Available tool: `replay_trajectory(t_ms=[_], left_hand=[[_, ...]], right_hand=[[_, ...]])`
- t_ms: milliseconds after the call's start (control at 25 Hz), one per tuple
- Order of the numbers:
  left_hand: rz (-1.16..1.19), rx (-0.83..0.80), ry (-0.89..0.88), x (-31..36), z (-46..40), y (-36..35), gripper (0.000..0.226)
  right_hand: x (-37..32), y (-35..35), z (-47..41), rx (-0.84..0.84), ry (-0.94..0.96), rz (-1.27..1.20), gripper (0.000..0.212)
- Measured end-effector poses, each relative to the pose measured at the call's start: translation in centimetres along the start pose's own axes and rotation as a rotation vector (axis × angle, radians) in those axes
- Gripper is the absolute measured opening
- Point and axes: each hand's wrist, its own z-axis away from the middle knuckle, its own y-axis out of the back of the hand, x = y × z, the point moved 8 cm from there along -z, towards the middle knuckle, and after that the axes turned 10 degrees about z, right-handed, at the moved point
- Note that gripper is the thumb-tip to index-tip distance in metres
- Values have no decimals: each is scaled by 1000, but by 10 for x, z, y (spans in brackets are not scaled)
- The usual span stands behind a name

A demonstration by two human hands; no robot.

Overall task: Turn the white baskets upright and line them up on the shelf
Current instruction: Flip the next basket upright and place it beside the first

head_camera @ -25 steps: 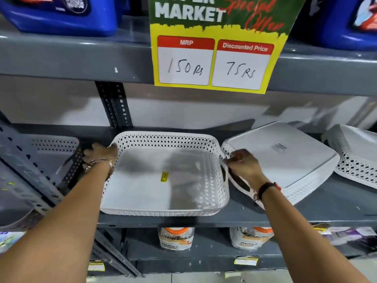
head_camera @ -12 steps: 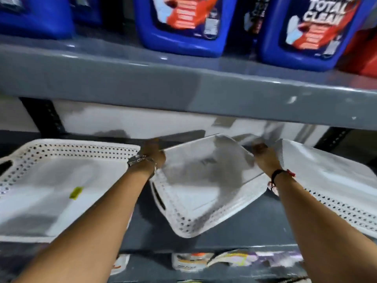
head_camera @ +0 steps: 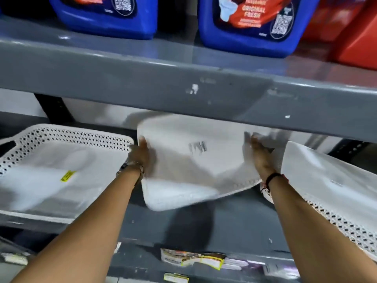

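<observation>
A white perforated basket [head_camera: 189,160] is upside down in the middle of the grey shelf [head_camera: 234,223], its flat bottom with a small label facing me. It is lifted and tilted, and blurred. My left hand [head_camera: 140,154] grips its left side and my right hand [head_camera: 259,154] grips its right side. An upright white basket [head_camera: 61,166] with a yellow sticker inside stands to the left. Another overturned white basket [head_camera: 330,186] leans at the right.
The grey shelf above [head_camera: 183,92] hangs low over the baskets and carries blue detergent jugs [head_camera: 248,25] and a red container [head_camera: 355,31]. Packets [head_camera: 195,258] lie on the shelf below.
My hands left the upright basket and took the overturned middle basket by its two sides. It now sits higher and more tilted. My view has shifted right.
</observation>
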Motion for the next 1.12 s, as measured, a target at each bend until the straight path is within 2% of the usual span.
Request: replay_trajectory(t_ms=[40,80,120,200,280,360,440,560,680,920,1000,1120], left_hand=[[154,48,-57,16,0,5,67],[343,26,-93,29,-2,8,72],[505,-81,-67,38,-2,6,79],[695,-267,45,44,1,4,82],[621,-301,148,28,-2,9,67],[489,-351,160,9,-4,8,50],[288,-375,159,-4,2,6,40],[199,-410,237,-21,10,2,52],[149,-401,240,-33,7,-1,65],[-24,-411,229,-33,7,1,63],[-65,-435,246,-32,6,-3,64],[-229,-295,94,0,13,-6,58]], right_hand=[[-7,13,6,84,29,-244,51],[-4,23,7,149,31,-524,51],[1,28,12,151,3,-757,47],[6,28,27,-5,-11,-994,40],[15,19,49,-217,-50,-1064,37],[33,7,72,-304,-128,-975,34],[56,-1,80,-280,-197,-778,19],[78,-5,89,-202,-269,-575,21],[80,-12,100,-202,-260,-527,29],[81,-13,99,-169,-265,-441,39],[80,-14,101,-185,-239,-441,36],[59,5,98,-130,-90,-378,22]])
